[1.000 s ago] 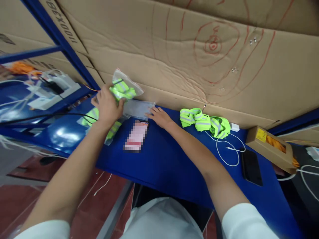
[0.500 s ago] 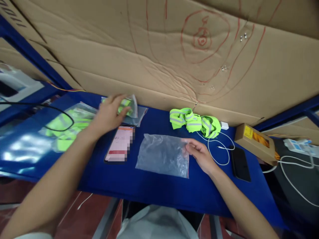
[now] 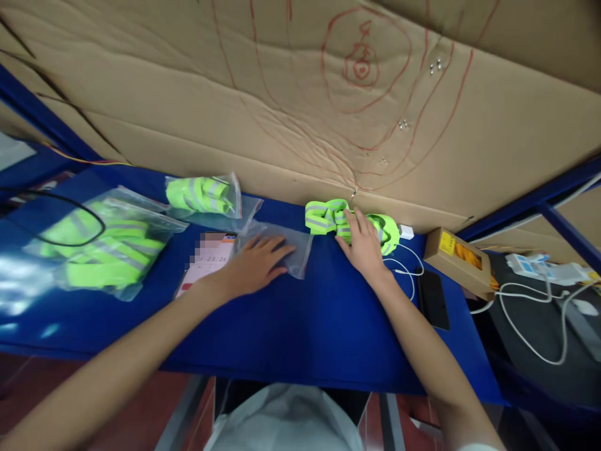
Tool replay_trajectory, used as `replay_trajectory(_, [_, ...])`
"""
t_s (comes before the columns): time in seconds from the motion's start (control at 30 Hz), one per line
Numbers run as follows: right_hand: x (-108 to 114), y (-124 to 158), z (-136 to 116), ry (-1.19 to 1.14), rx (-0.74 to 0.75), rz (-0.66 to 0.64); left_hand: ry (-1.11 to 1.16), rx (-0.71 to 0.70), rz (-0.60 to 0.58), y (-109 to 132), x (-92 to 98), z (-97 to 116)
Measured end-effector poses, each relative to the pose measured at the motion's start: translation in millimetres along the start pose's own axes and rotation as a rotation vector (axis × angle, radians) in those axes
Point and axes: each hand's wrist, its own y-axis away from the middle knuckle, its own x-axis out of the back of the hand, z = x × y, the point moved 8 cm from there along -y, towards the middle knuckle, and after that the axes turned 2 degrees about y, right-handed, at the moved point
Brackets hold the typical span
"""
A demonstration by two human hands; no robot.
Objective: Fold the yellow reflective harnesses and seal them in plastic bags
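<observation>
My left hand (image 3: 256, 266) lies spread, palm down, over a clear zip bag (image 3: 298, 250) that looks flat. My right hand (image 3: 364, 247) reaches over the middle of a row of neon-yellow reflective straps (image 3: 322, 216), rolled into bundles with grey stripes. Its fingers are stretched out and apart at the straps; whether they press on them I cannot tell. Left of the clear bag is a phone (image 3: 201, 266) with a lit screen, partly behind my left forearm. A bagged neon strap (image 3: 200, 195) sits behind the phone.
More bagged neon straps (image 3: 113, 247) lie on the left of the blue table (image 3: 291, 338), under a black cable (image 3: 94, 241). To the right are a white charger (image 3: 406, 232) with its cable, a dark phone (image 3: 432, 299) and a cardboard box (image 3: 457, 263). A cardboard wall (image 3: 188, 113) stands behind.
My left hand has left the bagged strap and come right onto the clear bag, which now sits farther back. My right hand has let go of that bag and moved to the loose straps.
</observation>
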Motion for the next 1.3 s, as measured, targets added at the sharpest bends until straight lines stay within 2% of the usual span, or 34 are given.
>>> replay_trajectory(0.07, [-10.2,-13.9,7.1,0.083,-0.054,-0.039,-0.078,0.067,0.036,-6.9,14.2,-12.5])
replay_trajectory(0.13, [-14.8,-20.6,11.1,0.109,-0.089,-0.051,-0.102,0.075,0.046,-10.0,24.8,-6.5])
replay_trajectory(0.2, [-13.3,-19.3,11.5,0.085,-0.099,-0.044,-0.050,0.016,0.035,-9.9,28.1,15.7])
replay_trajectory(0.3, [-5.5,-4.5,7.2,-0.035,-0.087,-0.057,0.057,-0.081,0.046,-7.8,23.3,54.8])
replay_trajectory(0.4, [6.1,21.0,8.6,-0.349,-0.156,-0.087,0.115,-0.080,0.040,-10.3,5.1,68.9])
replay_trajectory(0.53, [13.6,65.3,29.3,-0.967,-0.496,-0.174,0.119,-0.024,0.046,-23.7,-17.3,44.9])
replay_trajectory(0.67, [15.4,108.3,40.0,-1.418,-0.806,-0.165,0.133,0.072,0.108,-35.7,-11.3,18.9])
replay_trajectory(0.73, [10.5,128.7,38.1,-1.538,-0.929,-0.165,0.198,0.074,0.125,-32.6,-1.2,24.1])
replay_trajectory(0.8, [3.7,149.6,34.3,-1.630,-1.065,-0.141,0.386,0.004,0.110,-22.0,8.7,42.4])
replay_trajectory(0.87, [-3.1,169.8,27.5,-1.712,-1.215,-0.126,0.700,-0.088,0.000,-6.5,11.1,66.4])
replay_trajectory(0.93, [-7.3,186.1,17.6,-1.785,-1.361,-0.135,1.081,-0.155,-0.199,11.0,4.9,92.0])
replay_trajectory(1.0, [-6.5,193.9,8.2,-1.853,-1.459,-0.123,1.488,-0.152,-0.382,26.9,-3.6,114.3])
replay_trajectory(1.07, [-2.3,192.7,1.9,-1.917,-1.481,-0.082,1.795,-0.109,-0.553,41.3,-13.3,135.3])
replay_trajectory(1.13, [1.1,186.3,-5.1,-1.981,-1.437,-0.120,1.871,-0.101,-0.746,57.3,-20.0,157.2])
replay_trajectory(1.2, [3.0,180.1,-12.3,-2.040,-1.379,-0.211,1.766,-0.139,-0.879,70.8,-19.4,172.9])
replay_trajectory(1.23, [4.0,177.5,-14.7,-2.058,-1.352,-0.245,1.696,-0.141,-0.860,72.0,-16.5,174.4])
replay_trajectory(1.27, [5.6,174.7,-15.3,-2.065,-1.321,-0.248,1.625,-0.122,-0.777,68.2,-12.6,171.1])
replay_trajectory(1.3, [8.0,171.0,-15.0,-2.059,-1.275,-0.232,1.553,-0.084,-0.627,59.9,-7.1,163.0])
